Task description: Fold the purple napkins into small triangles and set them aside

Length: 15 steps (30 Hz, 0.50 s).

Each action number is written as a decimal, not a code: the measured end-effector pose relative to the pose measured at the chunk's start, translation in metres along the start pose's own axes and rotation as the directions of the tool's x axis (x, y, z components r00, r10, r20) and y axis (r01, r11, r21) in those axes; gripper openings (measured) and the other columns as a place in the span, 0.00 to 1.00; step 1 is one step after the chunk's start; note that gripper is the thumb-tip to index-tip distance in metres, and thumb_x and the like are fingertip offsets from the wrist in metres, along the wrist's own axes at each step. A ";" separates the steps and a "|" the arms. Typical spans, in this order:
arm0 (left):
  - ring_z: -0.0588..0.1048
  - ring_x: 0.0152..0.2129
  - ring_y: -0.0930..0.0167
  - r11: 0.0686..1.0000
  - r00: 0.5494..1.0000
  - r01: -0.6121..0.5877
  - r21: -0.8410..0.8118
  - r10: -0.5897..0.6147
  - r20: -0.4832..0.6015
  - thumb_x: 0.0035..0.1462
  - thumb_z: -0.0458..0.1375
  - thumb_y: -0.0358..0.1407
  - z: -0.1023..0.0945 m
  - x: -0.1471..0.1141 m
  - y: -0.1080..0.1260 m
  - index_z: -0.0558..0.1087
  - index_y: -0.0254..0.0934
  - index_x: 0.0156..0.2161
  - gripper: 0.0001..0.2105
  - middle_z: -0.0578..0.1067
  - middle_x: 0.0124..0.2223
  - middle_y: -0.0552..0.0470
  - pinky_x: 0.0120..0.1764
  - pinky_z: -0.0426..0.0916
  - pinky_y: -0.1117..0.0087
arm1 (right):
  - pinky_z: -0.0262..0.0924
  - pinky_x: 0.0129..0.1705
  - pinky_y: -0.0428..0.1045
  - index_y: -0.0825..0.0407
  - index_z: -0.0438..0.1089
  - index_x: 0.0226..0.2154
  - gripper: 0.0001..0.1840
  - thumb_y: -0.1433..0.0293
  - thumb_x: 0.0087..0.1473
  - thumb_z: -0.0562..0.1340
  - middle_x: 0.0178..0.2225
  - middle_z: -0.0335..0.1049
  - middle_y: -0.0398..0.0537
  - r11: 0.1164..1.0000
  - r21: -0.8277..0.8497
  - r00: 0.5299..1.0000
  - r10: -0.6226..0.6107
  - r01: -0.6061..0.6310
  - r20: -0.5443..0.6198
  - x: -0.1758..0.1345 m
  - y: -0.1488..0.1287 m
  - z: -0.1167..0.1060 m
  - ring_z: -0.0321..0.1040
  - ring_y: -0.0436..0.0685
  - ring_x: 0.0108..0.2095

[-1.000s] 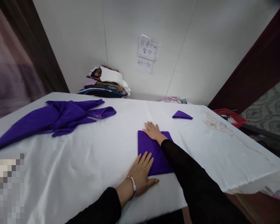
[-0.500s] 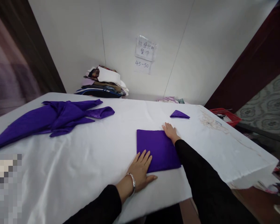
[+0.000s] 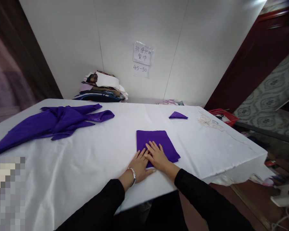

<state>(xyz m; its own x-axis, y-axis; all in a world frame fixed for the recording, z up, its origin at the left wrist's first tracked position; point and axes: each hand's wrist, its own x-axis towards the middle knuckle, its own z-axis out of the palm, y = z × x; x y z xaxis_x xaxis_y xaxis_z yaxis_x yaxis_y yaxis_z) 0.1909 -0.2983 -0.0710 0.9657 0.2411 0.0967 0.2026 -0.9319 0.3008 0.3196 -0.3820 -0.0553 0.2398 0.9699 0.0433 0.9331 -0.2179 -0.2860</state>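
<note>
A purple napkin (image 3: 165,141), folded into a flat square, lies near the front edge of the white-covered table (image 3: 106,144). My left hand (image 3: 140,165), with a silver bracelet at the wrist, rests flat over the napkin's near left corner, fingers spread. Palm down on the napkin's near middle lies my right hand (image 3: 157,155), its fingers stretched out and its fingertips beside those of the left hand. Neither hand grips anything. Beyond the square, toward the back right, sits a small purple folded cloth triangle (image 3: 178,115).
Loose purple cloths (image 3: 62,120) lie in a heap on the left of the table. Behind the table's back edge is a stack of folded clothes (image 3: 101,88). A red basket (image 3: 227,118) stands past the right edge. Handwritten paper signs (image 3: 142,59) hang on the wall.
My right hand has moved from the napkin's far right corner to its near middle, beside my left hand. The left hand stays at the near left corner. The view has shifted slightly.
</note>
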 end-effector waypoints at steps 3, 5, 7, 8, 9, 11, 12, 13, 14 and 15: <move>0.48 0.61 0.58 0.999 1.000 0.012 0.032 -0.012 0.014 0.53 0.43 0.60 -0.001 0.000 0.000 0.56 0.33 0.61 0.38 0.54 0.64 0.41 0.59 0.43 0.54 | 0.29 0.61 0.63 0.49 0.44 0.62 0.35 0.49 0.59 0.41 0.64 0.40 0.52 0.994 -0.060 0.996 0.091 -0.092 -0.020 -0.014 0.026 -0.006 0.32 0.61 0.64; 0.47 0.61 0.59 0.999 1.000 0.013 0.053 -0.014 0.021 0.54 0.42 0.60 -0.001 0.000 0.000 0.56 0.33 0.61 0.38 0.53 0.64 0.41 0.59 0.43 0.54 | 0.29 0.61 0.63 0.49 0.44 0.62 0.36 0.48 0.58 0.42 0.65 0.39 0.52 0.985 -0.088 0.989 0.146 -0.148 -0.032 -0.024 0.043 -0.008 0.31 0.61 0.64; 0.47 0.61 0.59 0.998 1.000 0.018 0.066 -0.019 0.023 0.54 0.41 0.60 -0.002 0.001 0.001 0.55 0.34 0.61 0.38 0.53 0.64 0.42 0.59 0.43 0.55 | 0.27 0.61 0.64 0.48 0.45 0.62 0.36 0.48 0.57 0.44 0.65 0.38 0.51 0.974 -0.085 0.977 0.208 -0.211 -0.040 -0.034 0.061 -0.009 0.30 0.61 0.64; 0.47 0.61 0.59 0.997 1.000 0.018 0.069 -0.020 0.022 0.54 0.41 0.60 -0.002 0.001 0.001 0.55 0.34 0.61 0.38 0.53 0.64 0.42 0.59 0.43 0.55 | 0.27 0.61 0.64 0.48 0.45 0.62 0.36 0.48 0.57 0.45 0.65 0.38 0.50 0.968 -0.065 0.969 0.241 -0.244 -0.045 -0.039 0.070 -0.011 0.30 0.61 0.64; 0.47 0.61 0.59 0.998 1.000 0.017 0.069 -0.018 0.023 0.54 0.41 0.60 -0.002 0.002 0.000 0.55 0.34 0.61 0.37 0.53 0.64 0.42 0.59 0.43 0.55 | 0.27 0.61 0.65 0.48 0.47 0.62 0.36 0.48 0.57 0.46 0.65 0.39 0.50 0.961 -0.027 0.961 0.273 -0.274 -0.052 -0.043 0.080 -0.014 0.31 0.61 0.64; 0.48 0.61 0.59 0.998 1.000 0.009 0.060 -0.010 0.021 0.55 0.42 0.58 -0.003 0.003 0.000 0.55 0.35 0.61 0.36 0.53 0.64 0.43 0.59 0.43 0.54 | 0.29 0.62 0.62 0.50 0.50 0.61 0.35 0.49 0.57 0.47 0.64 0.43 0.51 0.935 0.128 0.935 0.343 -0.330 -0.092 -0.052 0.098 -0.022 0.35 0.60 0.64; 0.48 0.61 0.59 0.999 1.000 0.004 0.053 -0.005 0.015 0.55 0.43 0.57 -0.003 0.003 0.000 0.55 0.35 0.61 0.36 0.53 0.64 0.43 0.59 0.44 0.54 | 0.33 0.62 0.60 0.51 0.51 0.60 0.35 0.50 0.57 0.46 0.63 0.46 0.52 0.905 0.241 0.914 0.387 -0.350 -0.125 -0.057 0.107 -0.027 0.39 0.59 0.63; 0.48 0.61 0.59 0.999 1.000 0.002 0.047 -0.002 0.001 0.56 0.44 0.56 -0.003 0.003 -0.001 0.54 0.35 0.61 0.34 0.54 0.64 0.43 0.59 0.44 0.55 | 0.37 0.62 0.58 0.52 0.53 0.60 0.35 0.50 0.57 0.46 0.62 0.48 0.52 0.858 0.364 0.882 0.442 -0.362 -0.163 -0.063 0.115 -0.032 0.42 0.58 0.63; 0.49 0.61 0.60 0.999 1.000 0.000 0.041 0.001 -0.021 0.56 0.46 0.54 -0.004 0.002 -0.001 0.55 0.35 0.61 0.33 0.54 0.64 0.43 0.59 0.45 0.55 | 0.40 0.62 0.57 0.53 0.55 0.59 0.35 0.50 0.57 0.46 0.61 0.51 0.53 0.802 0.478 0.844 0.498 -0.359 -0.200 -0.068 0.122 -0.036 0.46 0.58 0.61; 0.50 0.61 0.60 0.999 0.999 -0.001 0.036 0.003 -0.054 0.56 0.48 0.51 -0.004 0.001 -0.002 0.56 0.34 0.60 0.31 0.56 0.63 0.43 0.59 0.46 0.55 | 0.44 0.61 0.56 0.53 0.57 0.58 0.34 0.50 0.56 0.48 0.60 0.54 0.52 0.745 0.573 0.804 0.547 -0.341 -0.232 -0.074 0.127 -0.039 0.50 0.58 0.60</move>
<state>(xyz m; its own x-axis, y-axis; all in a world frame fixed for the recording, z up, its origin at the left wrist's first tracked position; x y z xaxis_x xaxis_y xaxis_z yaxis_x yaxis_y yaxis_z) 0.1907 -0.2950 -0.0676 0.9562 0.2523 0.1484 0.2071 -0.9414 0.2662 0.4313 -0.4860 -0.0572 0.7656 0.6355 0.1004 0.4596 -0.4310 -0.7766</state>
